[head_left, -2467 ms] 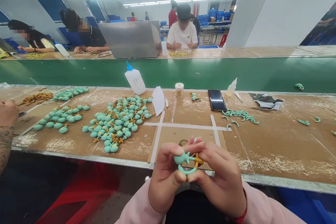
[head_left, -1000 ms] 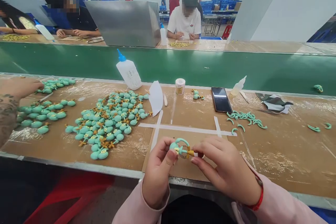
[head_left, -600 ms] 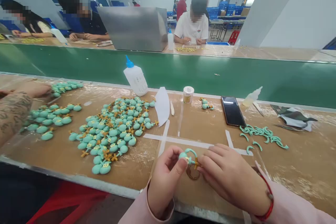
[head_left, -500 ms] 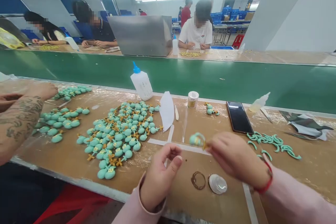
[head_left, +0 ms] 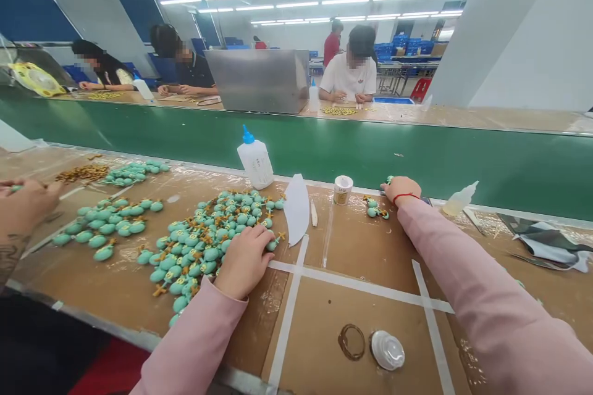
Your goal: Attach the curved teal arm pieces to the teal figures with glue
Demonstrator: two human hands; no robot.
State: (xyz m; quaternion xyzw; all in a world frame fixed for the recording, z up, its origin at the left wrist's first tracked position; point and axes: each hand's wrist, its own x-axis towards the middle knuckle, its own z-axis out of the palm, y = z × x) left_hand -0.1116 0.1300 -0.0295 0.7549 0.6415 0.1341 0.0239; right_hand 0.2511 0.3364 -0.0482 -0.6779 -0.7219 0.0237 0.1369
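My left hand [head_left: 246, 259] lies at the right edge of a big pile of mint-green oval pieces [head_left: 210, 253] with orange cross-shaped ends. Its thumb and fingers close around one small piece [head_left: 272, 245] at the pile's edge. Stretched out to the far edge of the table, my right hand [head_left: 404, 187] pinches a mint-green piece [head_left: 389, 179], mostly hidden by the fingers. Just left of that hand, a few similar pieces [head_left: 372, 208] lie together. A brown ring [head_left: 351, 342] and a clear round plastic piece [head_left: 387, 350] rest on the taped board nearest me.
A glue bottle [head_left: 256, 163], white paper sheet [head_left: 296, 210] and tape roll [head_left: 343, 190] stand or lie mid-table. A green conveyor belt [head_left: 324, 148] runs behind. At left, a co-worker's hands [head_left: 28, 203] work beside smaller piles [head_left: 106, 222]. Tweezers [head_left: 537, 260] lie right.
My right hand has moved away to the table's far edge with the mint-green piece. My left hand has moved left from the board and closed on a piece at the pile.
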